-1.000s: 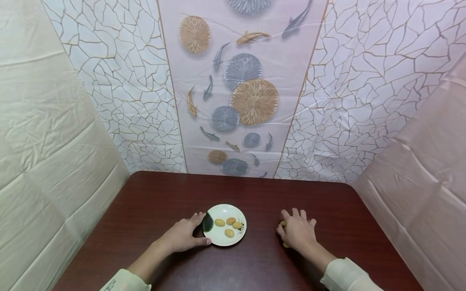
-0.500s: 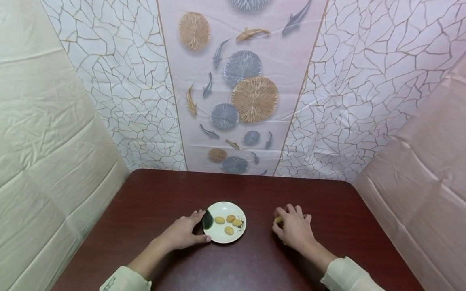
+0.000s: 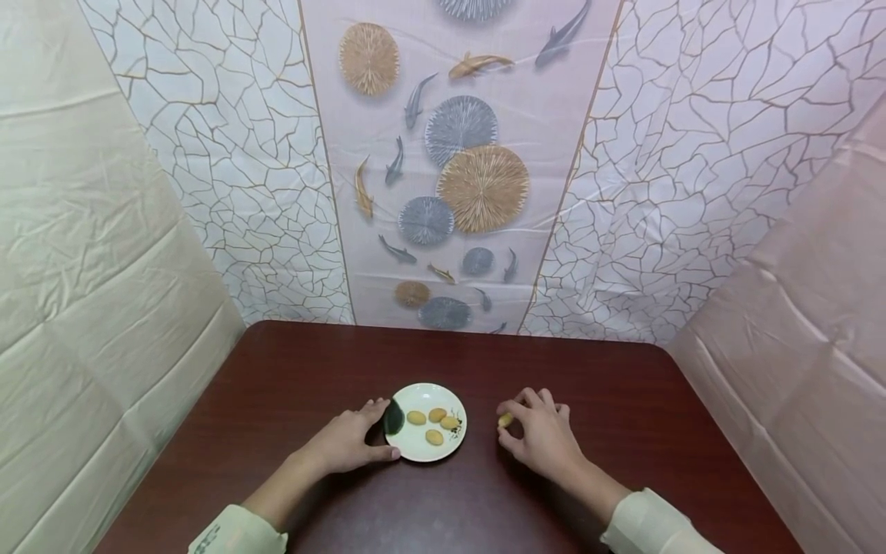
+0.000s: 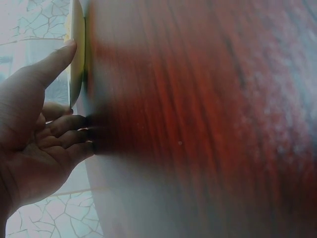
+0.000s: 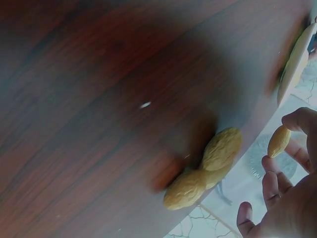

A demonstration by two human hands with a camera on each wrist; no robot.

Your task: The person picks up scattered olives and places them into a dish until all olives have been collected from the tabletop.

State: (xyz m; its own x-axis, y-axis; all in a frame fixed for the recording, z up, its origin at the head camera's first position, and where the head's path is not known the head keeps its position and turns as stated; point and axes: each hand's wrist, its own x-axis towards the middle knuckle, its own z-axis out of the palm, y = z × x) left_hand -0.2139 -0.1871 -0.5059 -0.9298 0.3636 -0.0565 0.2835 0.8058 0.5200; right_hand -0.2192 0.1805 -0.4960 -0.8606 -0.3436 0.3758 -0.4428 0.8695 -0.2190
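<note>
A round white plate point(image 3: 424, 454) with a dark green patch at its left edge stands on the table, bearing several small yellow, potato-like ovals point(image 3: 434, 438). My left hand point(image 3: 346, 442) grips its left side, thumb at the near rim and index finger at the far rim; in the left wrist view the thumb point(image 4: 57, 64) lies against the rim. To the right of the plate, my right hand point(image 3: 547, 438) pinches one potato-like oval point(image 5: 279, 141) between thumb and fingertips, above the table. More wrinkled yellow ovals point(image 5: 222, 148) lie grouped on the table near that hand, hidden beneath it in the head view.
The dark red-brown wooden table point(image 3: 332, 362) has rounded far corners. A patterned cloth wall point(image 3: 443, 254) rises right behind it, with pale cloth point(image 3: 782, 369) on both sides. A tiny white fleck point(image 5: 145, 104) lies on the tabletop.
My right hand has moved left toward the plate and lifted one potato-like oval away from the group. My left hand stays on the plate, and the ovals on it lie as before.
</note>
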